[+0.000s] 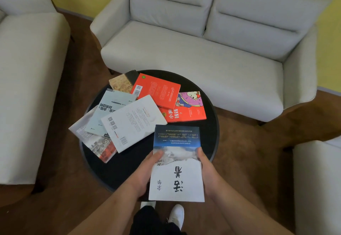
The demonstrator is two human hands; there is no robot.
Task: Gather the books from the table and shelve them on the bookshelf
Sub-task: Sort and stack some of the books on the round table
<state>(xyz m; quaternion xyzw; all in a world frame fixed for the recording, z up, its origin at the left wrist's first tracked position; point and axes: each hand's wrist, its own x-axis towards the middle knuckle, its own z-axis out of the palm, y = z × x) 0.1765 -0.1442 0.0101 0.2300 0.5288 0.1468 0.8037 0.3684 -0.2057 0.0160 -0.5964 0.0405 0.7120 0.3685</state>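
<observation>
glossy paper books (135,122), matt blk table (210,133), cloth sofa (193,53)

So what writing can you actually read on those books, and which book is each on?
"活着" and "余华": upside down on the white-and-blue book.
"小狗钱钱 2": on the red cartoon book.
Pale grey book, white book, orange book: print too small or blurred to read.

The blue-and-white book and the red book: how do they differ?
The blue-and-white book is held at its sides by the left hand and right hand; the red book lies among others on the black table. The blue-and-white book shows large black characters; the red book only small print and a barcode. Both are slim books.
</observation>
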